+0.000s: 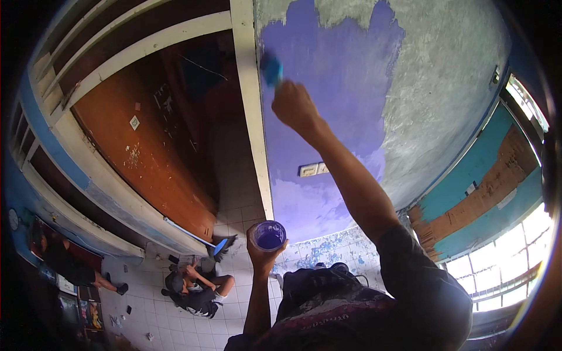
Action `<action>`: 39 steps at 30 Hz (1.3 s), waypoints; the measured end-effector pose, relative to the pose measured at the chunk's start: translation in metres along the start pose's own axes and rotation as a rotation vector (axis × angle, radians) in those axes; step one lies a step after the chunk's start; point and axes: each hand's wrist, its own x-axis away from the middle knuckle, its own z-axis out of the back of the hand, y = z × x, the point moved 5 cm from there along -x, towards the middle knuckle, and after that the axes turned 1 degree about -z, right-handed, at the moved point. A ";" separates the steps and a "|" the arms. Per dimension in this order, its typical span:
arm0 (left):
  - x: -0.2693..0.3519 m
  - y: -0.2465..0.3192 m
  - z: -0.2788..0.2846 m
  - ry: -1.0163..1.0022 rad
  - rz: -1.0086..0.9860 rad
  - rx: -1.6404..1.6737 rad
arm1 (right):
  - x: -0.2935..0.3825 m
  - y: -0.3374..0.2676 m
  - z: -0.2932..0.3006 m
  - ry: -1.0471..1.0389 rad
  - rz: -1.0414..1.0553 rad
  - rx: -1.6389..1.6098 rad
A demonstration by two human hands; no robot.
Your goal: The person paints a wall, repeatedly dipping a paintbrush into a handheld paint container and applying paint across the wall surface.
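Note:
My right hand (296,105) is raised to the wall and shut on the handle of a paintbrush (272,69) with a blue body. The brush is blurred; its dark end is at the left edge of the purple paint (329,96), beside the white door frame (248,87). Lower down, my left hand (263,252) holds a round plastic tub of purple paint (268,236) from beneath, its open top facing up. A white switch or socket plate (308,170) sits on the painted wall, partly behind my right forearm.
Bare grey wall (439,79) lies right of the paint. On the left are an orange-brown door (145,145) and a broom (221,246) with dark bristles. One person (195,287) sits on the tiled floor (171,327); another person (72,263) is at the far left. A barred window (500,259) is at right.

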 end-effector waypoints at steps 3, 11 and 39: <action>-0.001 0.003 -0.003 0.025 -0.019 0.021 | -0.018 -0.008 0.043 0.048 -0.295 -0.267; 0.003 0.001 -0.011 -0.025 -0.043 0.072 | 0.196 0.012 -0.152 -0.557 -0.274 -0.315; 0.003 0.000 -0.007 -0.063 0.016 0.012 | -0.022 0.010 0.044 -0.040 -0.306 -0.364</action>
